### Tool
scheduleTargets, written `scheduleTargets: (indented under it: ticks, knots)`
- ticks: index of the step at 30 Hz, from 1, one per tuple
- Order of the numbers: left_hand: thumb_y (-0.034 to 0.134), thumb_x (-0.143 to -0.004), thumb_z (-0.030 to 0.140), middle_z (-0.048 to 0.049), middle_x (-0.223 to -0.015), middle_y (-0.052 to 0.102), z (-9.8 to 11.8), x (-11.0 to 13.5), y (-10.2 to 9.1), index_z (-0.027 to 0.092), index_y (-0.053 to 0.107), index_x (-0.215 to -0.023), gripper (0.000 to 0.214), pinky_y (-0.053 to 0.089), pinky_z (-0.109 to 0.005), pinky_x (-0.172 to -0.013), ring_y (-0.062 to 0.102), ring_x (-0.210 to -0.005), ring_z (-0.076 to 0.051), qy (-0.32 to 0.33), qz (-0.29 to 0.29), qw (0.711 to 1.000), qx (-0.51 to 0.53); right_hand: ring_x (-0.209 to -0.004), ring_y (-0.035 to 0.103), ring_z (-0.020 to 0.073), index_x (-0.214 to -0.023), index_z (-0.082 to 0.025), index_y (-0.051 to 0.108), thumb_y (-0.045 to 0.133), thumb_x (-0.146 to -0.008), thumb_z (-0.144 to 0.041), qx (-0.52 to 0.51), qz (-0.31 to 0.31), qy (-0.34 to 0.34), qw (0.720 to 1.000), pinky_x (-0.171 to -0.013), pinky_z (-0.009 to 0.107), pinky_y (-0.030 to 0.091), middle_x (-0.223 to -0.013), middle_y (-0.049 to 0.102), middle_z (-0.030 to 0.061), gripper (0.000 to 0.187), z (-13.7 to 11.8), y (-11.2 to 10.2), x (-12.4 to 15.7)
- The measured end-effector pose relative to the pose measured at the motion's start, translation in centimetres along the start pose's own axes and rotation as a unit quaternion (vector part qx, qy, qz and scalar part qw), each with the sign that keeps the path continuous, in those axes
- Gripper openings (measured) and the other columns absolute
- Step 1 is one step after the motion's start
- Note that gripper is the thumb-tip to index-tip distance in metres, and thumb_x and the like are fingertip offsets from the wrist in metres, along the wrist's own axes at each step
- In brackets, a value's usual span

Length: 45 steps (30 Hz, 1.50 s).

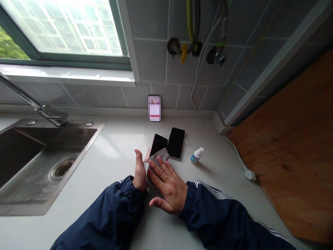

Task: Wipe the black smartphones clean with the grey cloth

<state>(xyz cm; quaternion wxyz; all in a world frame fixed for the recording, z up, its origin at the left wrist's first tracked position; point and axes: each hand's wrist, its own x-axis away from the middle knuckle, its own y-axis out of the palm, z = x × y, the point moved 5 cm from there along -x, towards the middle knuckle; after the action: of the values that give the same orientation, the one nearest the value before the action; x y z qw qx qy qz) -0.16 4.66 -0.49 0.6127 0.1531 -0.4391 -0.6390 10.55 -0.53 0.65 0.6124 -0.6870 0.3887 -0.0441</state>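
The left hand (139, 170) stands on its side with the fingers close together and pointing up, against the left part of a grey cloth (156, 161). I cannot tell if this grip pinches the cloth or only touches it. The right hand (168, 187) lies over the cloth, and its grip is spread, with the fingers (158, 170) open and resting on the cloth. The cloth sits between the two hands and covers the lower end of a black phone (158, 144). A second black phone (176, 142) lies just beside the first one, and they are near the back edge of the table (111, 152). A small spray bottle (197, 156) lies on its side to the right of the phones. A white cable (208, 125) runs along the back right corner of the table to a plug (249, 174). At the left side, a steel sink (39, 163) is set into the table, well apart from the hands, so the hands have room to move that way. At the right edge, a wooden board (286, 146) stands well apart from the bottle.
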Motion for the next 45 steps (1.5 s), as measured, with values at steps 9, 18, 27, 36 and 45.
scheduleTargets:
  ticks: [9, 18, 27, 36, 45]
  knots:
    - [0.036, -0.098, 0.073, -0.0132, -0.133, 0.073, 1.6, 0.0, 0.8, 0.019, 0.044, -0.158, 0.081, 0.045, -0.045, -0.117, 0.065, -0.130, -0.032, 0.079, -0.047, 0.996, 0.006, -0.162, 0.003, 0.0363, -0.166, -0.015, 0.024, 0.029, -0.102, -0.073, 0.022, -0.006, -0.011, 1.000, -0.127, 0.062, 0.022, -0.174, 0.017, 0.0115, 0.087, 0.2, -0.4, -0.3]
    - [0.034, -0.104, 0.061, -0.0134, -0.124, 0.077, 1.7, -0.2, 0.8, 0.015, 0.042, -0.159, 0.071, 0.044, -0.043, -0.117, 0.069, -0.124, -0.031, 0.064, -0.028, 0.998, 0.003, -0.161, 0.003, 0.0406, -0.166, -0.019, 0.026, 0.032, -0.101, -0.074, 0.043, -0.017, 0.010, 0.999, -0.123, 0.071, 0.022, -0.173, 0.021, 0.0090, 0.085, 0.7, -0.6, -0.3]
    - [0.036, -0.103, 0.064, -0.0179, -0.128, 0.074, 0.7, -0.2, 0.7, 0.011, 0.040, -0.159, 0.078, 0.038, -0.049, -0.121, 0.069, -0.124, -0.035, 0.000, -0.057, 0.998, -0.005, -0.162, 0.001, 0.0379, -0.167, -0.020, 0.021, 0.017, -0.102, -0.074, 0.005, -0.003, 0.013, 1.000, -0.126, 0.066, 0.021, -0.175, 0.012, 0.0082, 0.085, 1.2, -0.4, -0.2]
    - [0.049, -0.098, 0.067, -0.0155, -0.143, 0.066, -1.0, -0.2, 0.7, 0.015, 0.058, -0.146, 0.072, 0.025, -0.050, -0.129, 0.047, -0.147, -0.035, -0.038, -0.078, 0.996, -0.001, -0.162, 0.003, 0.0361, -0.167, -0.020, 0.023, 0.012, -0.102, -0.074, 0.004, 0.039, 0.058, 0.998, -0.127, 0.063, 0.023, -0.176, 0.012, 0.0079, 0.085, 2.1, -0.3, 0.1]
    - [0.054, -0.096, 0.067, -0.0100, -0.152, 0.060, -2.2, -0.4, 0.4, 0.017, 0.069, -0.137, 0.066, 0.013, -0.040, -0.132, 0.030, -0.157, -0.029, 0.000, -0.097, 0.993, -0.061, -0.162, 0.008, 0.0375, -0.163, -0.016, 0.032, 0.015, -0.104, -0.070, 0.007, 0.104, 0.086, 0.991, -0.126, 0.063, 0.026, -0.174, 0.017, 0.0116, 0.082, 3.5, -0.8, 0.1]
